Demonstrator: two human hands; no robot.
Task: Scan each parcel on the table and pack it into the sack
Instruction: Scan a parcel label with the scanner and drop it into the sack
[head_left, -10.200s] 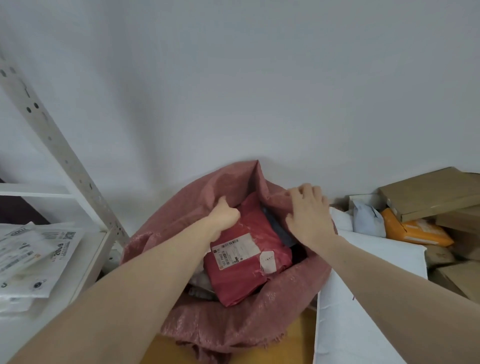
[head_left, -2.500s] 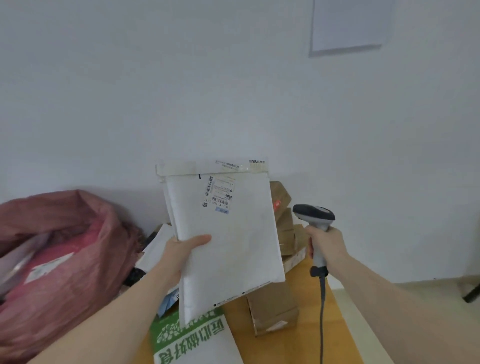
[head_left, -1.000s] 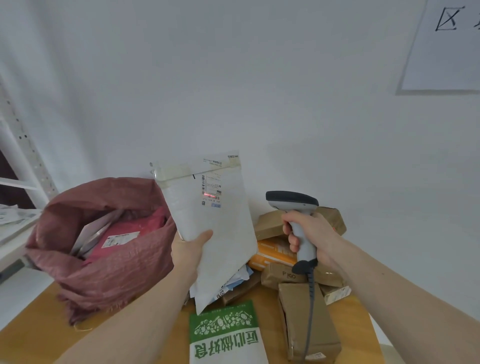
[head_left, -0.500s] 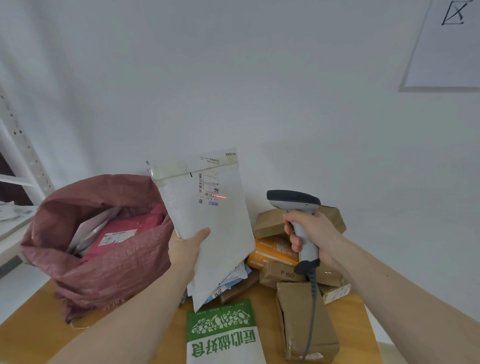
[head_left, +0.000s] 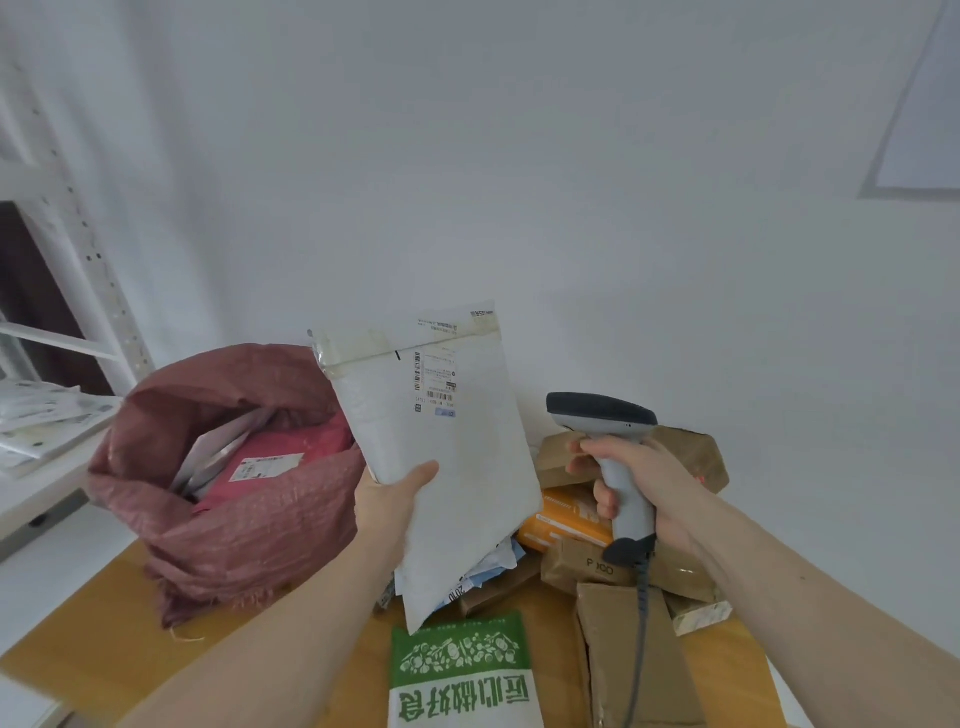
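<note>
Left hand (head_left: 390, 498) grasps the flat white padded mailer (head_left: 441, 457) upright at frame centre, thumb across its front, label turned toward the grey handheld barcode scanner (head_left: 608, 447) for reading. Right hand (head_left: 641, 480) is clenched round the scanner handle at centre right. The open dusky-pink woven sack (head_left: 234, 499), centre left, stands just beside, apparently for quick packing.

Both forearms are bare back from the fingers of the left hand (head_left: 387, 501) and right hand (head_left: 644, 486); seemingly no rings or watch.
</note>
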